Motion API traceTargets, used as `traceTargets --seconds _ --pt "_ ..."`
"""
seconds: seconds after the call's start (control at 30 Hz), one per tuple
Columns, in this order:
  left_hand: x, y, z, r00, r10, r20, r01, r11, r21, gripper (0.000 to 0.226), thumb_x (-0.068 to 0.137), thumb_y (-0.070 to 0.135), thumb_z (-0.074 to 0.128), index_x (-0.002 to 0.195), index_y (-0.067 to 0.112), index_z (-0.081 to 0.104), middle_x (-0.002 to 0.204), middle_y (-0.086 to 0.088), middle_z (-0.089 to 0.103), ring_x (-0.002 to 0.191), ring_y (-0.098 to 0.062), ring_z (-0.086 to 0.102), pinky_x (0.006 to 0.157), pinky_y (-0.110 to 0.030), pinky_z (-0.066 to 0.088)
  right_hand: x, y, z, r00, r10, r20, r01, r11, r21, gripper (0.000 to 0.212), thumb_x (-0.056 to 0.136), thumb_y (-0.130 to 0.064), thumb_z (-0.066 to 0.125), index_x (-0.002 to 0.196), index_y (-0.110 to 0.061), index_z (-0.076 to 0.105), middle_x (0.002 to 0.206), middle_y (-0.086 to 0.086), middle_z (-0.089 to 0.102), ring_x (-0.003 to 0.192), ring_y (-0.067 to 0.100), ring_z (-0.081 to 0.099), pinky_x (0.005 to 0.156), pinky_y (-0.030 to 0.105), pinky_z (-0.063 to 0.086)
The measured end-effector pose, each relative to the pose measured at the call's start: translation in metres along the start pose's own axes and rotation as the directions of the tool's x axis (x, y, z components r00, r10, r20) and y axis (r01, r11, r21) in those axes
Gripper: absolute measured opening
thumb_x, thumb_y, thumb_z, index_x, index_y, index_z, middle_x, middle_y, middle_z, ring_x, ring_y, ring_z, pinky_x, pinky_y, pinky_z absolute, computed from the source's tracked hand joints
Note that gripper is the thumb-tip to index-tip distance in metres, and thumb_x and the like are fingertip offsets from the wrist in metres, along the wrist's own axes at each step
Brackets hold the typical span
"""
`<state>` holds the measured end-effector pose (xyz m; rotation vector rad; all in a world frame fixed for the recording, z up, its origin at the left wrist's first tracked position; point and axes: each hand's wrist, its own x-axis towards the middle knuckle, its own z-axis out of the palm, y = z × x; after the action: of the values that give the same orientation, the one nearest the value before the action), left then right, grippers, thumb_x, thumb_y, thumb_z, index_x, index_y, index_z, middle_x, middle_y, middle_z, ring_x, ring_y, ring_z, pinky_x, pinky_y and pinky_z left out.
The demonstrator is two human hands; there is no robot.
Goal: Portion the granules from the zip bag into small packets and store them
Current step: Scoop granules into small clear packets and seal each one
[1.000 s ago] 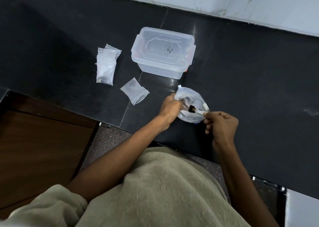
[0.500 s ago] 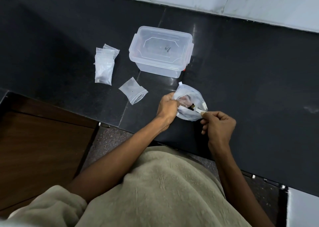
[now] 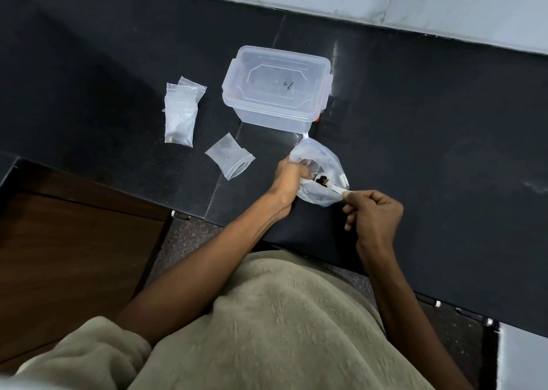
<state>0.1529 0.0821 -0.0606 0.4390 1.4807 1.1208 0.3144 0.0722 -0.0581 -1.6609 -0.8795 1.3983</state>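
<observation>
The left hand (image 3: 289, 179) is gripping the mouth of the zip bag (image 3: 321, 179) at the centre of the frame, while the right hand (image 3: 375, 214) is pinching a small white spoon (image 3: 332, 185) that is lifting dark granules (image 3: 321, 179); I judge this to be the scooping step. The next move is probably calling for a level carry to the open small packet (image 3: 229, 156), left of the bag, across free counter (image 3: 430, 140), whose front edge is lying just below the hands.

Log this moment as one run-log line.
left hand holds zip bag open | right hand pinches spoon in bag | box lidded
</observation>
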Motion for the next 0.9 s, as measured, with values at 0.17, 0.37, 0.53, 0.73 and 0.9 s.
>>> traceTargets --seconds 0.17,0.37,0.53,0.73,0.9 --pt "0.003 -0.005 0.005 0.98 0.017 -0.198 0.014 0.988 0.155 0.017 0.087 0.007 0.069 0.079 0.02 0.077 0.087 -0.004 0.079 0.088 -0.021 0.076 0.08 -0.037 0.059 -0.002 -0.002 -0.001 1.0 -0.008 0.005 0.008 1.0 -0.014 0.013 0.086 -0.002 0.075 0.074 -0.001 0.07 0.053 0.005 0.064 0.036 0.011 0.049 0.035 0.024 0.041" --pt "0.007 -0.012 0.003 0.965 0.083 -0.25 -0.029 0.976 0.215 0.01 0.091 0.019 0.067 0.093 0.014 0.075 0.091 -0.005 0.078 0.09 -0.024 0.074 0.085 -0.045 0.061 0.003 -0.003 -0.005 0.997 0.016 0.075 -0.021 0.998 0.061 0.014 0.085 0.0 0.074 0.073 0.0 0.068 0.051 0.005 0.061 0.035 0.011 0.044 0.034 0.022 0.037" --pt "0.006 -0.013 0.001 0.934 0.252 -0.253 -0.097 0.861 0.499 0.015 0.095 0.015 0.066 0.103 0.006 0.058 0.099 -0.012 0.068 0.095 -0.028 0.065 0.077 -0.033 0.05 0.009 -0.007 -0.013 0.972 0.064 0.227 -0.084 0.993 0.078 0.015 0.086 0.001 0.074 0.072 -0.002 0.069 0.05 0.004 0.057 0.034 0.009 0.041 0.034 0.02 0.035" --pt "-0.001 -0.019 0.004 0.944 0.325 -0.055 -0.194 0.685 0.702 0.039 0.085 0.001 0.058 0.123 0.005 0.051 0.119 -0.015 0.062 0.114 -0.033 0.058 0.096 -0.042 0.047 0.007 -0.014 -0.01 0.979 -0.037 0.201 0.031 0.999 0.034 0.013 0.088 -0.001 0.074 0.076 -0.001 0.07 0.053 0.005 0.061 0.037 0.01 0.044 0.036 0.021 0.037" --pt "-0.01 -0.014 0.0 0.926 0.376 0.014 -0.261 0.615 0.744 0.072 0.083 0.013 0.066 0.148 0.005 0.034 0.14 -0.012 0.047 0.132 -0.027 0.039 0.11 -0.035 0.037 0.008 -0.021 -0.008 0.984 0.024 0.175 -0.039 0.996 0.08 0.01 0.088 -0.002 0.073 0.079 0.0 0.071 0.053 0.003 0.061 0.037 0.009 0.044 0.036 0.02 0.038"
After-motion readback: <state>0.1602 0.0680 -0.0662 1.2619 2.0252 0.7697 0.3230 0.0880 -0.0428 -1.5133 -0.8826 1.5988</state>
